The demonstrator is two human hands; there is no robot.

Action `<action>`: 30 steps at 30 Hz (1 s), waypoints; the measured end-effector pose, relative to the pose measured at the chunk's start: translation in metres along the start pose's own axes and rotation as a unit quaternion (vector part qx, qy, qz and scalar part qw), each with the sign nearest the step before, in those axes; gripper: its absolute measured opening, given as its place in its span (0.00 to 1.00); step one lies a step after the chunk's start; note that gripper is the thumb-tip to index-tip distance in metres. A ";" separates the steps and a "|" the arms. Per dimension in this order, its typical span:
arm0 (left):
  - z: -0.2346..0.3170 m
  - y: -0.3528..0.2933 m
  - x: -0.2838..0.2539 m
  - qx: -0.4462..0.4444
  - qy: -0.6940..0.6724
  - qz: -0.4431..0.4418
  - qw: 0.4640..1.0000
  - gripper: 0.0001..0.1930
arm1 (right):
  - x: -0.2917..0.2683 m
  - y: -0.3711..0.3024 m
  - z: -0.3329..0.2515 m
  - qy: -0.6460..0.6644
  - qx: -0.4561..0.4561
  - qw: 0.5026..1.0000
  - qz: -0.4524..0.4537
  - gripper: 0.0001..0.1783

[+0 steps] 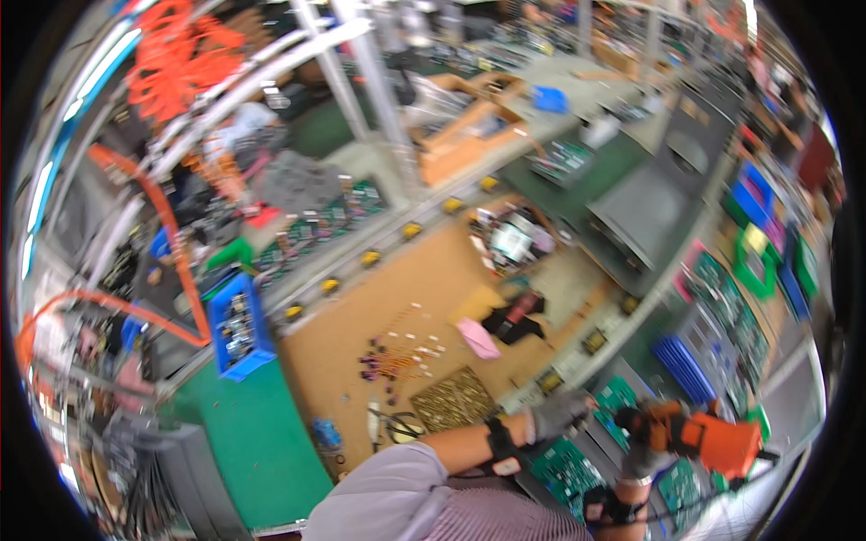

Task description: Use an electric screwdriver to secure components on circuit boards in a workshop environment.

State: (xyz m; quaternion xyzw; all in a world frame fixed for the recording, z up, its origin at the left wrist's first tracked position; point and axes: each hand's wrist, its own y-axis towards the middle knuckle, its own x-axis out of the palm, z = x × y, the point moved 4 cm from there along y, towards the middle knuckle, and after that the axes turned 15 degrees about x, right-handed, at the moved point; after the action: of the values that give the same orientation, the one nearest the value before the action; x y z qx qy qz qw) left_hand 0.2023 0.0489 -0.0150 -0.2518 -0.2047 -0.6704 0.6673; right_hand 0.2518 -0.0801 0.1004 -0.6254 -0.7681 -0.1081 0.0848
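Head view: your gloved right hand [645, 442] has its fingers wrapped around an orange power screwdriver [713, 439] over the green circuit boards [622, 397] at the bench's near edge, while your gloved left hand [555, 415] rests loosely curled beside them, gripping nothing visible.

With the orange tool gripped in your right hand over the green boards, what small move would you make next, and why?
Probably lower the orange tool onto the green circuit board below. The right hand grips the tool just above the boards, and the gloved left hand rests at a board's edge, seemingly steadying it.
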 end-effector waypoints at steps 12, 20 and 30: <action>-0.008 -0.034 0.014 -0.043 -0.021 0.010 0.999 0.10 | -0.034 0.009 0.001 0.042 0.084 0.988 -0.119 0.20; 0.008 -0.046 -0.030 0.008 0.041 0.156 0.987 0.10 | 0.028 -0.007 -0.020 -0.036 -0.015 0.998 -0.052 0.06; -0.012 -0.053 -0.028 -0.048 -0.083 0.176 0.980 0.06 | 0.007 0.007 0.005 -0.057 -0.013 0.995 -0.084 0.11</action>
State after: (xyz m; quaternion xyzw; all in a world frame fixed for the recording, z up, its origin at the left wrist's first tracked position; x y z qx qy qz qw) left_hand 0.1483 0.0648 -0.0380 -0.3703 -0.1790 -0.5281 0.7430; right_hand 0.2568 -0.0706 0.0977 -0.5648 -0.8201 -0.0887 0.0235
